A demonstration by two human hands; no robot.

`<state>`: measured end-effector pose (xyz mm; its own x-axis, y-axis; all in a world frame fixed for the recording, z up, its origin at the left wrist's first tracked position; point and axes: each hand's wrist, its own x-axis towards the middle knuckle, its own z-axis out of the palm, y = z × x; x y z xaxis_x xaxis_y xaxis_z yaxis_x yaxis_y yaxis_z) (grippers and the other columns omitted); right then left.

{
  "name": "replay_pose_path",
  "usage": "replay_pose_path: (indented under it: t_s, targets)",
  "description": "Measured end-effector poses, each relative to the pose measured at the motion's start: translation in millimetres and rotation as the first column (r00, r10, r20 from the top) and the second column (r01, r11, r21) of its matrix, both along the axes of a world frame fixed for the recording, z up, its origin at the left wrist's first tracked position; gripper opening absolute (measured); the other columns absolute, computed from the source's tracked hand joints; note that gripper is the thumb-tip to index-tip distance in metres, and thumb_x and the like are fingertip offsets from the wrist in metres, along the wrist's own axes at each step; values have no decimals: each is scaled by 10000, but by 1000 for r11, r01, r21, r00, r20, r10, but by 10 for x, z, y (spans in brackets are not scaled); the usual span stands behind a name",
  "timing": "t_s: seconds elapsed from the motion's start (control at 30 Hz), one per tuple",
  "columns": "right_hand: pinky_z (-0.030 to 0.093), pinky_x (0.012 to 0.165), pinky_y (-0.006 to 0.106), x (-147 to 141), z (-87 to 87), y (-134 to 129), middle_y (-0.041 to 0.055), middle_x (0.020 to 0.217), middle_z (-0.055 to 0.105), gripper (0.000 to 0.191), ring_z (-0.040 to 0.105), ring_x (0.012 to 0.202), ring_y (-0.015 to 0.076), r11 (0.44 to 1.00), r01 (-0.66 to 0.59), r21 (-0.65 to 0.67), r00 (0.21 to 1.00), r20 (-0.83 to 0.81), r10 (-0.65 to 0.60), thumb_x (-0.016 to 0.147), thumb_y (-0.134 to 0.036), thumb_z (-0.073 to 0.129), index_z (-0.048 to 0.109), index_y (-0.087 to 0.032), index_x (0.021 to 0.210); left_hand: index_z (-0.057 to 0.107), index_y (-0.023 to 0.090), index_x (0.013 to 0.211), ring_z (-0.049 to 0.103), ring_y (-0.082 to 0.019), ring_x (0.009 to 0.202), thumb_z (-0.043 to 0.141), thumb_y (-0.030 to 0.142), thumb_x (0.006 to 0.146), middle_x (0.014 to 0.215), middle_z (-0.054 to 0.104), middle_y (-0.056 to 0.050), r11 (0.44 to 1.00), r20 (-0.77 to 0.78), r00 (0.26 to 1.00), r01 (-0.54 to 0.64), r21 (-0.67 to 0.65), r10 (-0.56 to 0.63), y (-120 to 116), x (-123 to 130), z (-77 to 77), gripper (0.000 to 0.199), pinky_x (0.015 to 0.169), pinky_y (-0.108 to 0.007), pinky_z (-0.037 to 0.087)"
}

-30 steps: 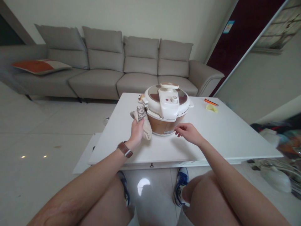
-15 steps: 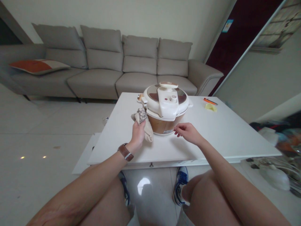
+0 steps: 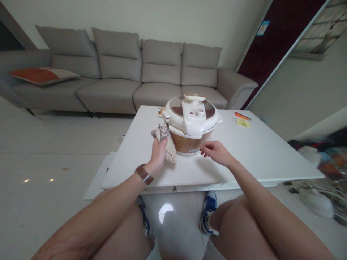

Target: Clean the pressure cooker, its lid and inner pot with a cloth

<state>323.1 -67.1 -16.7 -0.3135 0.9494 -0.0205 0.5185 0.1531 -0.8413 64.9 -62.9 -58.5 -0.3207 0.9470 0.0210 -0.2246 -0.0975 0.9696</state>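
A white and brown electric pressure cooker (image 3: 189, 115) stands upright on the white table, its lid on and its handle on top. My left hand (image 3: 158, 153) is closed around a folded beige cloth (image 3: 170, 148) with a grey patterned part, held against or just beside the cooker's left side. My right hand (image 3: 214, 151) is at the cooker's lower front, fingers curled in a pinch beside a small pale label (image 3: 193, 150). Whether those fingertips touch the label or hold anything is too small to tell.
On the right of the white table (image 3: 260, 155) lie an orange utility knife (image 3: 243, 116) and a crumpled yellowish piece (image 3: 243, 123). A grey sofa (image 3: 159, 92) stands behind. Pots and lids (image 3: 316, 202) sit on the floor at the right.
Almost nothing differs. My left hand with the cloth and my right hand have shifted very slightly left; the cooker stays in place.
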Motion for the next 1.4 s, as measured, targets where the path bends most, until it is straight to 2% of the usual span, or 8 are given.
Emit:
replay_pose_path:
  t_s: [0.57,0.83,1.4]
  targets:
    - [551,624,280,7,-10,-2,51,718,734,238,688,634,163,1000,-19,-3,1000,7,19,875,-368,629,703,-172,761,693,171,1121,709,-295,1127,654,252,789,1180,770,-101,999,51,998,-22,-47,25,-13,23,49,345,1021,-422,538]
    - [548,626,274,11,-14,-1,48,726,732,244,685,635,156,1000,-20,-18,1000,12,20,884,-370,622,707,-165,781,685,167,1080,718,-273,1023,649,261,770,1119,774,-90,999,59,998,-19,-50,22,-43,38,92,326,964,-385,542]
    - [557,634,285,3,-19,-10,47,720,732,206,692,641,165,999,-34,-17,999,19,35,874,-317,604,702,-169,769,699,174,1053,716,-275,1031,659,247,764,1097,775,-88,997,81,996,-38,-62,43,-38,36,75,300,932,-377,552]
